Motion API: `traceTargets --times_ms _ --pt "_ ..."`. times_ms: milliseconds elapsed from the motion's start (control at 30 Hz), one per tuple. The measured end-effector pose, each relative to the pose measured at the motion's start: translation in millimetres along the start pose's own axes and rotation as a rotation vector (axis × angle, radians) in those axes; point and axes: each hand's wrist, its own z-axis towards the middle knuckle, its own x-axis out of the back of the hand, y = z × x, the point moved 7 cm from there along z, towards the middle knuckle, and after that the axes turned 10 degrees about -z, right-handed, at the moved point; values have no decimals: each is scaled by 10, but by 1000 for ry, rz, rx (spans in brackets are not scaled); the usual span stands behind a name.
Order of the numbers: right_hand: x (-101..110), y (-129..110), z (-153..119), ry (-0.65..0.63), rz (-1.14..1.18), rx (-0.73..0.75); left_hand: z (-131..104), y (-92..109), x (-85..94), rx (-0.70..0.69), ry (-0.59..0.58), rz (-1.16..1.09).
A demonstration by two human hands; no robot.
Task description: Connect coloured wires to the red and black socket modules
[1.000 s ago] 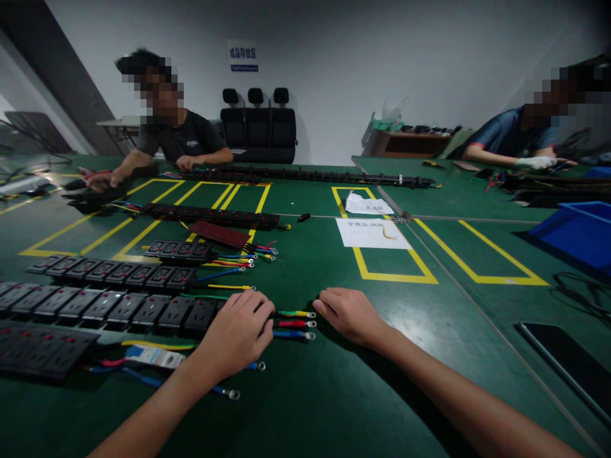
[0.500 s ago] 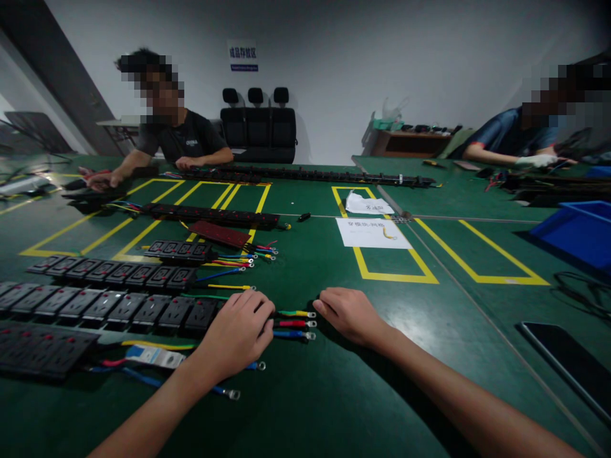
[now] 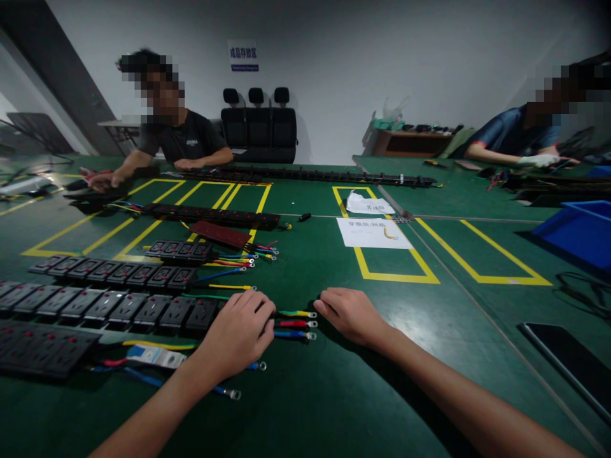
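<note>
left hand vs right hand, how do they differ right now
The left hand covers part of the red, blue and yellow-green wires; the right hand is beside their ring terminals, covering no wire visibly. In the picture, the left hand's fingers point right, the right hand's left. Both hands are bare, with bent fingers.

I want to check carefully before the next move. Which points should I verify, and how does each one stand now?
1. Ring terminals visible beyond the left hand: ok, three show.
2. Wires fully visible: not ok, the left hand covers part of them.
3. Left hand's grip on the wires: cannot tell, the hand hides it.
4. Right hand holding nothing: cannot tell, its palm is hidden.
5. Phone apart from both hands: ok.
</note>
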Motion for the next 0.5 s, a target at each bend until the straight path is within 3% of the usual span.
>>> traceTargets --times_ms 500 --pt "2 -5 6 -24 -2 -5 -1 2 -5 9 -9 -11"
